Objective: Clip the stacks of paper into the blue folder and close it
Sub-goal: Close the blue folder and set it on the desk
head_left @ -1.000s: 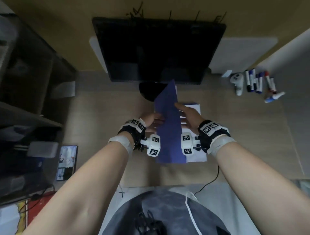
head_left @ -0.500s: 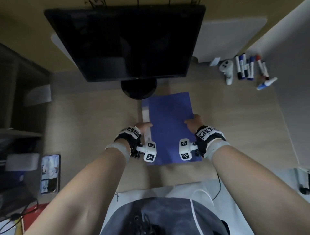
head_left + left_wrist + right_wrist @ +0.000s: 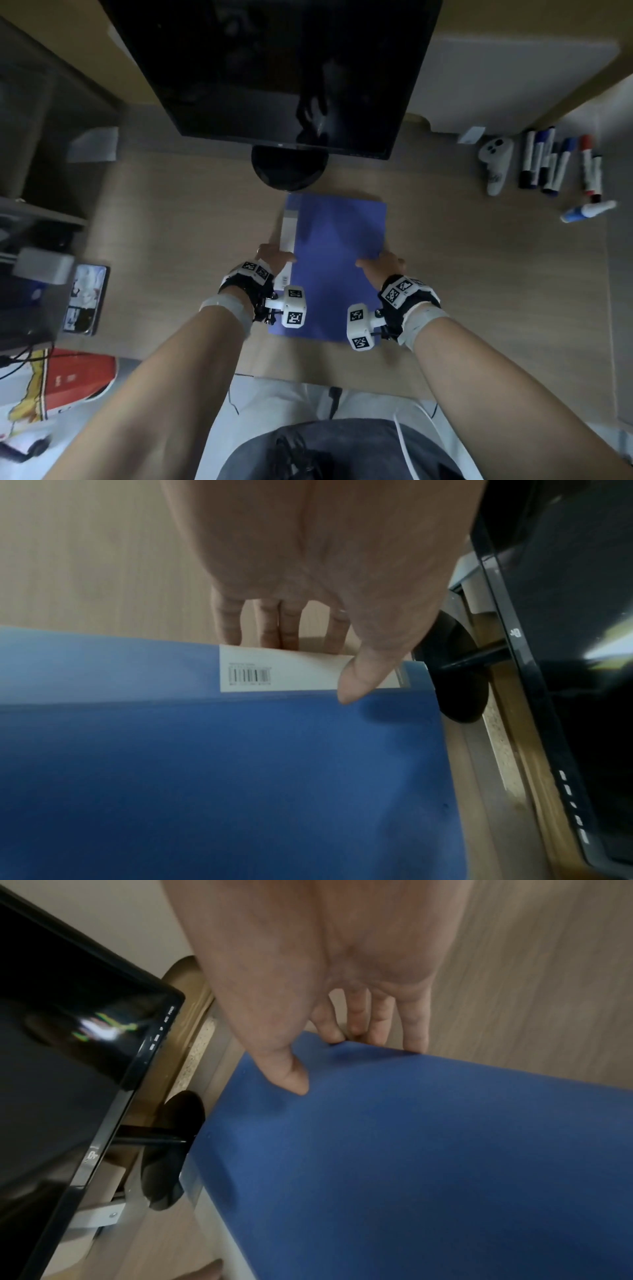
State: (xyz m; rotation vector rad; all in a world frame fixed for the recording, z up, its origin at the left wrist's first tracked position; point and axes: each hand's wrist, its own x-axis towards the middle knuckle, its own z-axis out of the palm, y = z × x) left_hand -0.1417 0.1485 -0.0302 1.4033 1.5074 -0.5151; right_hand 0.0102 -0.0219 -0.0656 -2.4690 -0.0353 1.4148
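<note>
The blue folder (image 3: 337,246) lies flat and closed on the wooden desk (image 3: 479,274), in front of the monitor stand. A white label strip (image 3: 288,226) with a barcode (image 3: 249,675) runs along its left spine. My left hand (image 3: 275,255) pinches that spine, thumb on the label (image 3: 291,674) and fingers (image 3: 270,626) over the edge. My right hand (image 3: 380,263) pinches the folder's right edge (image 3: 411,1150), thumb on the cover and fingers (image 3: 373,1026) curled at the rim. The paper stacks are hidden inside.
A black monitor (image 3: 274,68) on a round base (image 3: 289,168) stands just behind the folder. Several markers (image 3: 555,164) and a white controller (image 3: 495,164) lie at the back right. A phone (image 3: 85,298) rests at the desk's left edge, beside dark shelving (image 3: 34,137).
The upright front cover has swung down to the right and now lies flat over the white paper. Both hands have settled onto the folder's left and right edges.
</note>
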